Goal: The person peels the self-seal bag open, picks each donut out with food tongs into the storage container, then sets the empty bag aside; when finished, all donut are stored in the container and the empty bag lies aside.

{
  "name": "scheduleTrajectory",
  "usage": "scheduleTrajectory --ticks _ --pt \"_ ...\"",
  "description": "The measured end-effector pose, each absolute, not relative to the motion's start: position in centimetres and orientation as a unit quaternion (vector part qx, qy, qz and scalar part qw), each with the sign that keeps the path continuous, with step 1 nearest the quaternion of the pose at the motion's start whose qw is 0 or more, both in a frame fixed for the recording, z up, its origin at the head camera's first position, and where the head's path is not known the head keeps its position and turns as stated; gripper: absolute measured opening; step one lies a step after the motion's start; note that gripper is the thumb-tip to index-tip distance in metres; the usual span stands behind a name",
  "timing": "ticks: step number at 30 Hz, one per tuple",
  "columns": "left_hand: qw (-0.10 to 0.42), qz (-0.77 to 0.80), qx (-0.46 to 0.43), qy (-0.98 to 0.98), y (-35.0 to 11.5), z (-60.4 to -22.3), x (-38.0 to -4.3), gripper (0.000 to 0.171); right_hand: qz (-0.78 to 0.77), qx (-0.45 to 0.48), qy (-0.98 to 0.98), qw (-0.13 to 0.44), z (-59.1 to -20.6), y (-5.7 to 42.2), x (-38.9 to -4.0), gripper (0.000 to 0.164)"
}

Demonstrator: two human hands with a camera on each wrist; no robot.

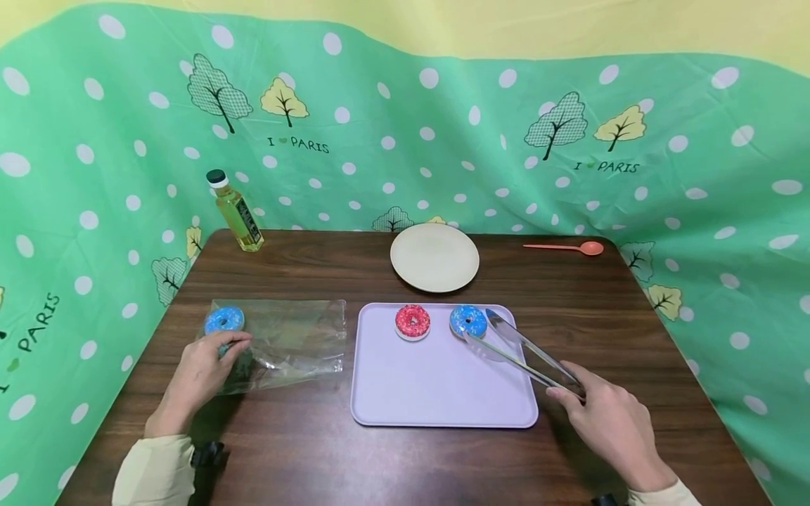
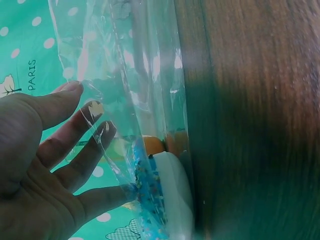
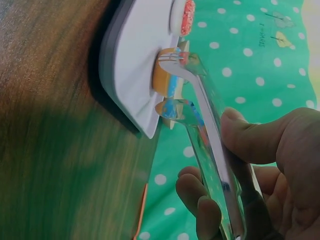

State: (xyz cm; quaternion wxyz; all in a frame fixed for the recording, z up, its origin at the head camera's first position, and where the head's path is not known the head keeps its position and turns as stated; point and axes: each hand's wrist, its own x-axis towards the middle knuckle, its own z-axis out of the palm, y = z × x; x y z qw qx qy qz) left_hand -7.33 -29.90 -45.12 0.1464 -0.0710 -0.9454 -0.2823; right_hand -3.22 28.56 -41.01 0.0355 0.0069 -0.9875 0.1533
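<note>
Fingers (image 3: pixel 210 220) of the right hand (image 1: pixel 610 414) are curled round the handle end of a pair of metal tongs (image 1: pixel 522 351), thumb on the upper arm and the other fingers beneath. The hand is held low over the table's near right part, wrist angled inward, and the tongs are pointed up and left across the tray (image 1: pixel 436 393). Their two tips are spread and set to either side of a blue-iced doughnut (image 1: pixel 468 321) lying on the tray's far right part; whether the tips touch it cannot be told from the head view (in the right wrist view they are seen bracketing it closely).

The left hand (image 1: pixel 202 372) is laid at the near left corner of a clear plastic bag (image 1: pixel 291 341), its fingers (image 2: pixel 75 130) slightly spread, nearly straight and pressed against the film. The bag is lying flat on the table (image 1: pixel 316 457), just left of the tray.

Count of items:
- Doughnuts, three: two blue-iced (one on the tray, one (image 1: pixel 224 320) at the bag's far left end, by the left hand's fingertips) and one red-iced (image 1: pixel 413 322) on the tray, just left of the blue one.
- Tray, one, pale lilac.
- Plate (image 1: pixel 434 257), one, beyond the tray.
- Spoon (image 1: pixel 566 247), one, at the far right.
- Bottle (image 1: pixel 235 211), one, at the far left corner.
</note>
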Motion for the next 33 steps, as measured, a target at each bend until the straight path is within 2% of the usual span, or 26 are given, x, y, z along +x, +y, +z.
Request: scheduleTrajectory --ticks 13,22,33 --pt "0.141 -0.287 -0.064 -0.946 -30.2 -45.2 -7.3 0.012 0.173 0.01 -0.984 0.045 -40.2 27.1 -3.3 0.054" --pt "0.15 -0.281 -0.07 -0.945 -30.0 -45.2 -7.1 0.012 0.202 0.081 -0.972 0.087 -40.7 24.4 -4.6 0.047" --pt "0.145 -0.284 -0.061 -0.946 -30.1 -45.2 -7.1 0.012 0.212 0.17 -0.956 0.108 -41.8 20.9 -6.5 0.043"
